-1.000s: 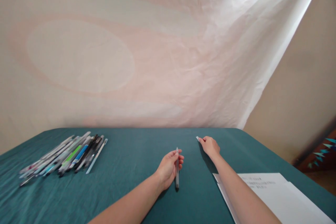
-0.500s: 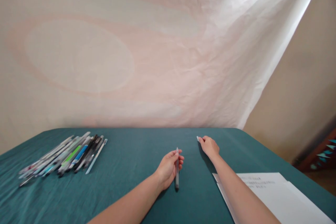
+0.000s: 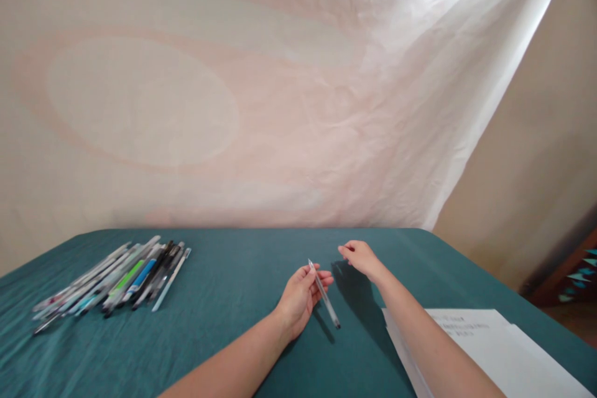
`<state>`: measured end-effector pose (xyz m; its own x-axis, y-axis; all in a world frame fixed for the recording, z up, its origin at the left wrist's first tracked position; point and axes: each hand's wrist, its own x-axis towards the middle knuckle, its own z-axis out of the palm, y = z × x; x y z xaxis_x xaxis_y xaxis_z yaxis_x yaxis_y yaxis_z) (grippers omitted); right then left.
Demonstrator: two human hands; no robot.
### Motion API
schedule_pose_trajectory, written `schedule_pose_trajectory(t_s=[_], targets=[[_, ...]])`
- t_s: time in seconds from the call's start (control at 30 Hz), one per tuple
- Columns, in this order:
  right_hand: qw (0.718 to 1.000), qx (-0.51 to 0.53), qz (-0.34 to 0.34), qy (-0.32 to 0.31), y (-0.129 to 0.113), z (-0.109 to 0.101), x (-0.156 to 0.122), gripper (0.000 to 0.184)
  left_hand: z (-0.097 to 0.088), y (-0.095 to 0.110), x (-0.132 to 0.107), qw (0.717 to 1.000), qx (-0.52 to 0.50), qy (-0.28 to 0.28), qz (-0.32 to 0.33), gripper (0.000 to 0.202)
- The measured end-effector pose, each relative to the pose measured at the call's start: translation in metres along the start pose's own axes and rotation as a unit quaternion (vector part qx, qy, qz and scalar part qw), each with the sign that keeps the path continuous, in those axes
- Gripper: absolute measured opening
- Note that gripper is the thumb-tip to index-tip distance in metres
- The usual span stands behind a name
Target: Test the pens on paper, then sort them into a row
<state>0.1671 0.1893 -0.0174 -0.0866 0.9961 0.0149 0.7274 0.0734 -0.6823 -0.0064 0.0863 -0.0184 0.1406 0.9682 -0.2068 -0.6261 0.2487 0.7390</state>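
Between thumb and fingers, my left hand (image 3: 301,295) grips a slim clear-barrelled pen (image 3: 328,303). Its pointed end is up by the thumb, and its dark end slants down to the right, just off the cloth. Beyond it to the right, my right hand (image 3: 360,257) is raised above the table, its thumb and fingers closed in a pinch. Whatever lies in that pinch is hidden. The two hands are apart.
A green cloth covers the table (image 3: 224,298). On the left lies a bundle of pens and markers (image 3: 125,277), side by side. White paper sheets with handwriting (image 3: 494,348) lie under my right forearm. A pale curtain (image 3: 280,106) hangs behind the table.
The pen has turned in my left hand, its lower end swinging right. My right hand has moved slightly left; the small whitish piece at its fingertips no longer shows.
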Motion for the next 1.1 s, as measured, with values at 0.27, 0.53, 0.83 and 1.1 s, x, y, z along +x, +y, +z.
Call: schedule_pose_trajectory(t_s=[0.27, 0.53, 0.83, 1.1], targets=[[0.940, 0.157, 0.016, -0.303, -0.037, 0.018, -0.030, 0.059, -0.020, 0.010, 0.021, 0.977, -0.046, 0.129, 0.165, 0.004], [0.926, 0.258, 0.001, -0.276, -0.024, 0.023, -0.026, 0.042, -0.025, 0.011, 0.025, 0.970, -0.064, 0.136, 0.190, 0.006], [0.932, 0.285, -0.015, -0.222, -0.023, 0.037, -0.024, 0.045, -0.024, 0.008, 0.022, 0.989, -0.061, 0.049, 0.123, 0.008], [0.932, 0.306, -0.036, -0.193, -0.025, 0.041, -0.028, 0.044, -0.027, 0.007, 0.025, 0.986, -0.038, 0.077, 0.145, 0.006]])
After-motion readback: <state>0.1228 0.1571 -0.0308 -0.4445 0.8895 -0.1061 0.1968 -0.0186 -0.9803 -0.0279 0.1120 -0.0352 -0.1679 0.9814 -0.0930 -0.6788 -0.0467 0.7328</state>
